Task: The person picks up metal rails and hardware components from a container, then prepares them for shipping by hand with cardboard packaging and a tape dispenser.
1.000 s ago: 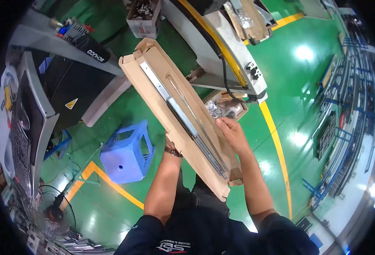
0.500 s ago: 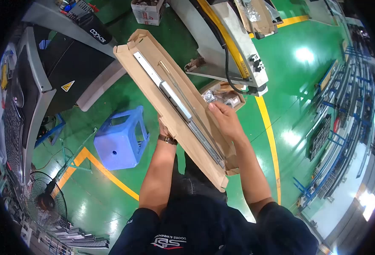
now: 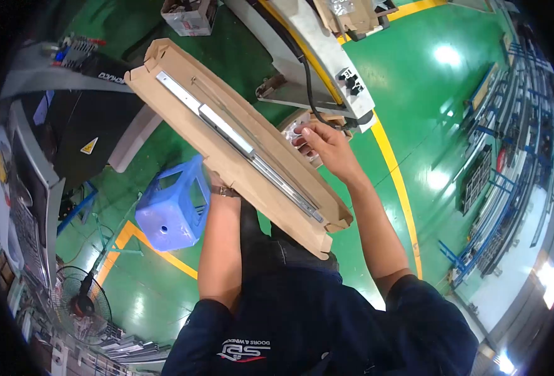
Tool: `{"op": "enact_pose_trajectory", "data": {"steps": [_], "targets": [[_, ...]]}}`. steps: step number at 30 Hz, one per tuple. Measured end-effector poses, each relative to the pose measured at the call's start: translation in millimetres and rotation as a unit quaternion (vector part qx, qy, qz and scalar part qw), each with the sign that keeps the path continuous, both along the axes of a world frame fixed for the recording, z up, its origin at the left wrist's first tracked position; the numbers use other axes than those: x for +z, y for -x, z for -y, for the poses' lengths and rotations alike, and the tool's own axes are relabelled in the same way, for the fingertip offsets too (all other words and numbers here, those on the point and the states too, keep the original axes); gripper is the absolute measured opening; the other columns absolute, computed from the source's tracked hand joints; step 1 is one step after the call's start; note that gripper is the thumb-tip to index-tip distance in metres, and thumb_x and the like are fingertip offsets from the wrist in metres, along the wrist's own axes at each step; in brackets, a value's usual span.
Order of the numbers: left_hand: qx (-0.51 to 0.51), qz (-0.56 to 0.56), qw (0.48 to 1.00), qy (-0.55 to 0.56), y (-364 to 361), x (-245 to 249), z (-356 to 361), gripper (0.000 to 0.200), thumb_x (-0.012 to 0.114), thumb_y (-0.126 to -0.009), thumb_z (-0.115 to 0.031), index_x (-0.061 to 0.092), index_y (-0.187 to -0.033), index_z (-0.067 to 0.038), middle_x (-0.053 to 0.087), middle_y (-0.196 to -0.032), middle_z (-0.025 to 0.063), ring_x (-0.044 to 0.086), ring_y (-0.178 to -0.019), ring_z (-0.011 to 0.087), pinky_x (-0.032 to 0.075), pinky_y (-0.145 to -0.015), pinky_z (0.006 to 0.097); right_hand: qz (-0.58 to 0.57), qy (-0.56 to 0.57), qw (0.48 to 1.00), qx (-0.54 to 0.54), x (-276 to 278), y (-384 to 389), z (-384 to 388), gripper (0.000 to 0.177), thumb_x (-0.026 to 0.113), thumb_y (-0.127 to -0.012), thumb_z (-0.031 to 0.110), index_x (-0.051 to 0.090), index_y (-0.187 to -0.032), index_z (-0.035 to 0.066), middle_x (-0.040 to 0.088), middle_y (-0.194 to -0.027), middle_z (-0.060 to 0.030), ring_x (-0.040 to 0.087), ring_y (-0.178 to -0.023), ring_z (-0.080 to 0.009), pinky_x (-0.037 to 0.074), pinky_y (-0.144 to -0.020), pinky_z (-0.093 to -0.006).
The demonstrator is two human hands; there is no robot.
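A long, open cardboard box (image 3: 183,128) slants across the middle, held from beneath by my left hand (image 3: 216,180), whose fingers are mostly hidden under it. Inside lie a silver metal rail (image 3: 226,130) with a thicker middle section and, beside it, a thin rod (image 3: 217,100). My right hand (image 3: 322,145) hovers just off the box's right side, apart from the cardboard, its fingers curled loosely with gaps between them and nothing visible in them.
A blue plastic stool (image 3: 170,213) stands left of the box. Beyond the right hand is a carton with plastic bags (image 3: 294,125). A machine arm with a yellow strip (image 3: 317,78) rises behind. Racks of profiles (image 3: 509,163) line the right; a fan (image 3: 82,304) stands lower left.
My right hand has let go of the box's right side and lifted away from it. The box and my left hand have shifted left and slightly up in view.
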State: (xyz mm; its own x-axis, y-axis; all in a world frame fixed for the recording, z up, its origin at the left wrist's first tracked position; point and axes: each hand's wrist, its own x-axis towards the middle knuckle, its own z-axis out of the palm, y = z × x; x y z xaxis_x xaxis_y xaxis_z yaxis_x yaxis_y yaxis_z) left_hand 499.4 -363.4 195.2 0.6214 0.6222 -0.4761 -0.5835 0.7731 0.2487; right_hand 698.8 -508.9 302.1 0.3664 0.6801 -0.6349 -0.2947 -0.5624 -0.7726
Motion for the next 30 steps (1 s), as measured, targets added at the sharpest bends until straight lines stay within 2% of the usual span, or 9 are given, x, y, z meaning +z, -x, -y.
{"op": "enact_pose_trajectory", "data": {"steps": [4, 8, 15, 19, 22, 23, 26, 29, 30], "targets": [[-0.002, -0.036, 0.999, -0.008, -28.9, 8.2, -11.2, 0.061, 0.046, -0.108, -0.048, 0.046, -0.152, -0.006, 0.060, -0.143, 0.0197, 0.062, -0.127, 0.0363, 0.055, -0.106, 0.0508, -0.035, -0.012, 0.998, -0.043, 6.4, -25.8, 4.8, 0.032, 0.060, -0.109, 0.029, 0.068, -0.121, 0.001, 0.073, -0.101, -0.0049, 0.066, -0.089, -0.0112, 0.055, -0.082, -0.0289], [-0.025, 0.005, 0.999, -0.032, -57.0, 15.0, -20.7, 0.074, 0.052, -0.102, -0.059, 0.042, -0.157, -0.010, 0.055, -0.150, 0.0196, 0.053, -0.137, 0.0394, 0.044, -0.118, 0.0529, -0.039, -0.012, 0.998, -0.039, 1.2, -50.5, 9.4, 0.031, 0.060, -0.109, 0.029, 0.068, -0.122, 0.001, 0.074, -0.102, -0.0047, 0.067, -0.090, -0.0115, 0.055, -0.083, -0.0296], [-0.030, 0.014, 0.999, -0.031, -93.0, 13.4, -32.9, 0.075, 0.049, -0.104, -0.061, 0.038, -0.160, -0.012, 0.053, -0.152, 0.0198, 0.054, -0.137, 0.0396, 0.047, -0.116, 0.0514, -0.004, 0.023, 1.000, 0.019, -1.4, -73.4, 4.4, 0.030, 0.064, -0.106, 0.027, 0.069, -0.124, 0.003, 0.072, -0.108, -0.0027, 0.063, -0.100, -0.0080, 0.050, -0.090, -0.0272], [-0.017, 0.057, 0.998, -0.025, -106.5, 15.6, -35.6, 0.074, 0.049, -0.105, -0.059, 0.038, -0.160, -0.011, 0.052, -0.154, 0.0202, 0.054, -0.138, 0.0393, 0.047, -0.116, 0.0509, -0.058, 0.022, 0.998, 0.012, 1.2, -74.6, -2.2, 0.033, 0.072, -0.099, 0.023, 0.067, -0.124, 0.003, 0.070, -0.109, -0.0049, 0.063, -0.101, -0.0128, 0.051, -0.092, -0.0314], [-0.026, 0.027, 0.998, -0.051, -116.7, 11.6, -39.2, 0.074, 0.048, -0.105, -0.059, 0.038, -0.160, -0.011, 0.051, -0.154, 0.0203, 0.052, -0.139, 0.0388, 0.045, -0.118, 0.0512, 0.171, -0.011, 0.985, 0.035, 12.7, -71.9, -5.9, 0.035, 0.075, -0.094, 0.018, 0.066, -0.124, 0.004, 0.067, -0.115, -0.0097, 0.065, -0.106, -0.0202, 0.051, -0.093, -0.0350], [-0.019, -0.004, 0.999, -0.048, -119.2, 11.8, -39.1, 0.075, 0.048, -0.105, -0.060, 0.038, -0.160, -0.011, 0.051, -0.155, 0.0202, 0.052, -0.140, 0.0386, 0.044, -0.118, 0.0513, 0.232, -0.018, 0.970, 0.069, 21.8, -76.7, -6.2, 0.039, 0.077, -0.086, 0.012, 0.065, -0.123, 0.006, 0.062, -0.120, -0.0148, 0.062, -0.116, -0.0296, 0.051, -0.097, -0.0379], [-0.010, -0.033, 0.998, -0.047, -119.9, 2.9, -43.1, 0.076, 0.047, -0.104, -0.060, 0.039, -0.158, -0.007, 0.052, -0.153, 0.0203, 0.053, -0.137, 0.0372, 0.046, -0.116, 0.0502, 0.264, -0.075, 0.956, 0.106, 19.4, -84.0, 4.4, 0.035, 0.078, -0.082, 0.010, 0.067, -0.115, 0.006, 0.061, -0.127, -0.0170, 0.059, -0.123, -0.0354, 0.049, -0.101, -0.0423], [-0.002, -0.035, 0.998, -0.053, -121.5, 1.5, -47.2, 0.074, 0.047, -0.105, -0.059, 0.040, -0.156, -0.006, 0.053, -0.151, 0.0199, 0.056, -0.133, 0.0361, 0.049, -0.112, 0.0496, 0.354, -0.053, 0.906, 0.227, 22.7, -90.7, 11.9, 0.028, 0.078, -0.079, 0.008, 0.069, -0.105, 0.006, 0.060, -0.133, -0.0192, 0.056, -0.127, -0.0403, 0.047, -0.104, -0.0474], [0.002, -0.036, 0.998, -0.059, -121.6, 1.7, -51.6, 0.072, 0.047, -0.105, -0.058, 0.041, -0.156, -0.006, 0.053, -0.151, 0.0196, 0.057, -0.132, 0.0359, 0.050, -0.111, 0.0496, 0.376, -0.047, 0.900, 0.218, 24.8, -88.9, 8.2, 0.025, 0.078, -0.079, 0.009, 0.069, -0.102, 0.006, 0.059, -0.135, -0.0196, 0.056, -0.128, -0.0410, 0.046, -0.104, -0.0481]]}}
